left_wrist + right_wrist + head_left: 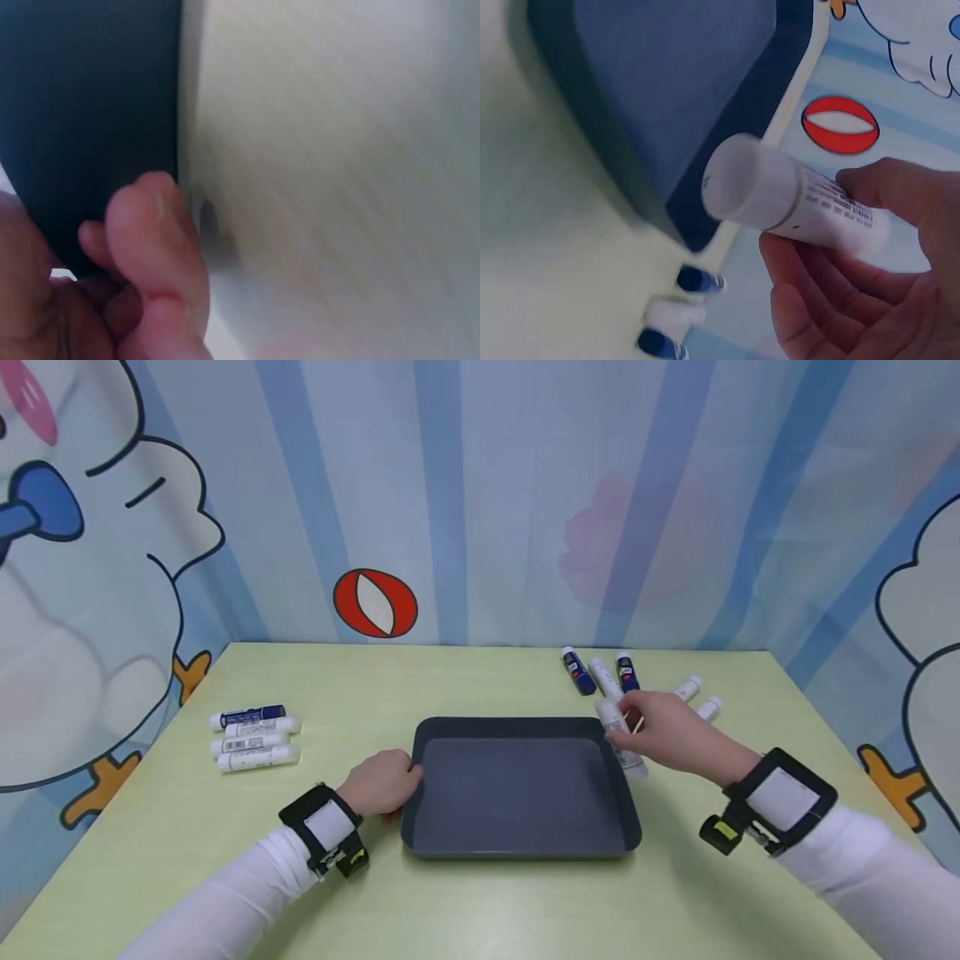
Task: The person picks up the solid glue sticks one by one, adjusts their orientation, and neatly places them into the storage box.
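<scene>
My right hand [667,731] holds a white glue stick [787,195] with printed text, just above the back right corner of a dark grey rectangular tray [525,797]. In the right wrist view the thumb lies on one side of the stick and the curled fingers on the other. My left hand [382,783] grips the tray's left rim, its thumb at the edge. Close up in the left wrist view, the thumb and curled fingers of the left hand [150,262] meet the dark tray wall [90,112].
On the left of the pale table [525,910] lies a row of one blue glue stick [255,717] and three white ones [258,757]. Behind the right hand are two blue sticks [578,672] and several white ones [688,687]. A patterned curtain [502,510] closes off the back.
</scene>
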The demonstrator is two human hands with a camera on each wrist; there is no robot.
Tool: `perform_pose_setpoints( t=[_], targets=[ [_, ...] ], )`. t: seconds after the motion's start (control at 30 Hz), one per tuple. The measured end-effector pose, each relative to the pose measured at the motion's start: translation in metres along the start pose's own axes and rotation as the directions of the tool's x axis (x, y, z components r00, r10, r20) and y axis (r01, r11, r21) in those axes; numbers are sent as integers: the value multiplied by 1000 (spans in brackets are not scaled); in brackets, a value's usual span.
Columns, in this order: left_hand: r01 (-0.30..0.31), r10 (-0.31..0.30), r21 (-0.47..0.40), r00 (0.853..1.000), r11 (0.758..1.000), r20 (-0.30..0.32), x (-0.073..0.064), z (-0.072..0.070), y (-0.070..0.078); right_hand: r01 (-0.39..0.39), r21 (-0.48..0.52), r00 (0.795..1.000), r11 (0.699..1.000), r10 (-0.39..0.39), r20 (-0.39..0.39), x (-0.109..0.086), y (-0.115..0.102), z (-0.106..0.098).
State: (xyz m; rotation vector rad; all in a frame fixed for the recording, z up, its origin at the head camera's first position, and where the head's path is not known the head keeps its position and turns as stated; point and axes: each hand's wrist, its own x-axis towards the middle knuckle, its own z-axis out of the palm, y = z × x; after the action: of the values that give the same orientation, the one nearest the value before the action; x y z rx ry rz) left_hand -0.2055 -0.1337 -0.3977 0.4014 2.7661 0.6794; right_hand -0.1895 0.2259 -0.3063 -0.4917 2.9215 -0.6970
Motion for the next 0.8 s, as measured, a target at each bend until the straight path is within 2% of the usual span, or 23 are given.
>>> perform_pose_setpoints(
  t=[0.17,0.3,0.43,0.6,0.8],
  targets=[
    [-29,30,18,999,999,-13,0,1,1,-84,27,995,996,83,50,9,-8,21],
    [-26,27,22,1000,999,-14,0,1,0,-93,19,993,995,92,77,15,-10,37],
    [-15,16,27,1000,1000,-15,0,1,-1,-65,-84,995,994,71,73,20,-14,49],
    [-6,7,25,1000,1000,-19,-1,1,-1,-53,-249,996,967,71,62,26,-16,58],
    [-16,17,33,1000,999,-21,-1,0,2,-51,-341,997,939,70,43,29,-16,65]
  ],
)
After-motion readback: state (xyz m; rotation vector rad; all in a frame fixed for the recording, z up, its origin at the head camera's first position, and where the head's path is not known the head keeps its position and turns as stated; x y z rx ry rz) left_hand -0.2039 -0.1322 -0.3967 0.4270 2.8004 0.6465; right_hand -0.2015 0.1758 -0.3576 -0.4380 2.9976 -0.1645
